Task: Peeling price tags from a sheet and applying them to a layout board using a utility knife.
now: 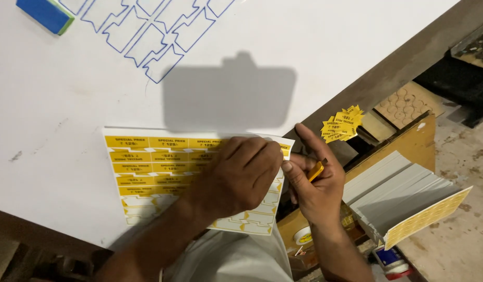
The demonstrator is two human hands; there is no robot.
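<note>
**Label sheet being worked at the table's edge**

A yellow label sheet [163,172] is being pressed flat on the white table [69,94] by the left hand [239,175], fingers curled down on its right part. Just right of the sheet, at the table's edge, a yellow label [315,171] is being pinched in the right hand [314,188], fingers partly closed. Beyond the sheet, bare tabletop is lying open up to the blue outlines [158,31]. Loose yellow labels [342,124] are lying past the edge, right of the sheet.
</note>
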